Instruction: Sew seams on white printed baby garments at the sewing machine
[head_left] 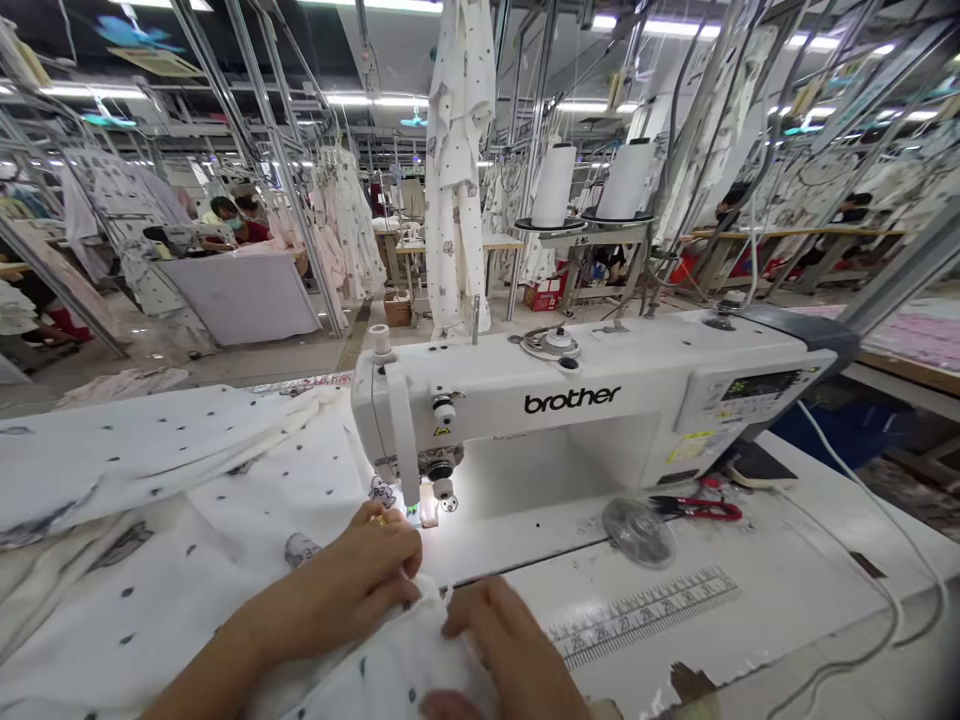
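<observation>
From my remote view, my left hand (367, 575) and right hand (499, 640) pinch folds of white printed cloth (390, 665), apparently to steady its edge close before the lit presser foot (426, 500) of the white Brother sewing machine (570, 400), with red-handled snips (697, 510) kept within reach to the right.

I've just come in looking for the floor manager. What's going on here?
A person sits at a white Brother sewing machine with both bare hands on white printed fabric. The left hand is close to the machine's needle area, and the right hand rests on a bunched part of the fabric beside it. Red-handled scissors lie on the machine table. Printed garments hang on overhead rails beyond.
</observation>
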